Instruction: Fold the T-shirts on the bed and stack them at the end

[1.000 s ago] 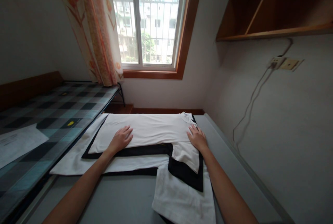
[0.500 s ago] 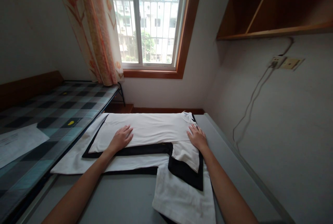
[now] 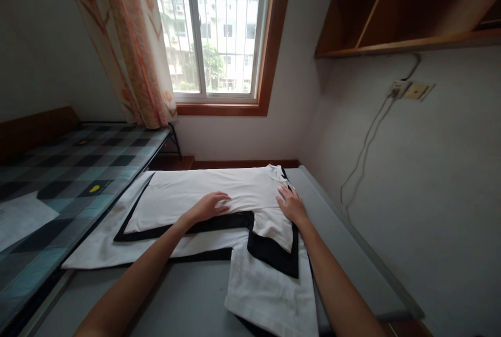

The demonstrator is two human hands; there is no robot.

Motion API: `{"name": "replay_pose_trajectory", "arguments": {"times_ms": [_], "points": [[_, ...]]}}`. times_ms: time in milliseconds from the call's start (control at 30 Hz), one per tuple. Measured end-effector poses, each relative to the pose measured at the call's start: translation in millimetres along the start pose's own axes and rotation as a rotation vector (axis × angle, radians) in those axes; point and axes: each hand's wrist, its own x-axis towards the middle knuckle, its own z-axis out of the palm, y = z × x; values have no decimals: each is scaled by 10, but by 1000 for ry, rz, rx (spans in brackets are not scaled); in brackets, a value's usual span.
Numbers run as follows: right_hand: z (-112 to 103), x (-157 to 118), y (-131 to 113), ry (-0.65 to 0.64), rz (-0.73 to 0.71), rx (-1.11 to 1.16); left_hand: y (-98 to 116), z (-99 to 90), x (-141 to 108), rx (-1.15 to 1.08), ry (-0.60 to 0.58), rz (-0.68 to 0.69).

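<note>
Along the near side of a grey surface [image 3: 188, 295], the sleeve of a larger white shirt [image 3: 274, 292] is pointing toward the viewer, a black edge showing beneath it. On that, a black shirt [image 3: 274, 257] is lying, and a smaller white shirt [image 3: 183, 188] is resting on top, collar to the right. The left hand [image 3: 209, 206] is now hovering or resting farther right along the top shirt than a moment ago, fingers open and loosely bent; contact is hard to tell. The right hand [image 3: 291, 205] is staying beside the collar, fingers spread on the cloth, gripping nothing visible. The shift seems to be bringing the handling closer to the sleeve end, with the layers keeping their arrangement. Beyond, a curtain [image 3: 131, 50] is hanging beside a bright window [image 3: 221, 34].
</note>
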Motion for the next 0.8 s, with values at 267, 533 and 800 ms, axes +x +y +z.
{"name": "replay_pose_trajectory", "arguments": {"times_ms": [267, 533, 800], "points": [[-12, 70, 73, 218, -7, 175, 595, 273, 492, -56, -242, 252], [-100, 72, 35, 303, -83, 319, 734, 418, 541, 44, -301, 349], [-111, 61, 46, 182, -22, 562, 707, 502, 530, -90, -279, 340]]}}
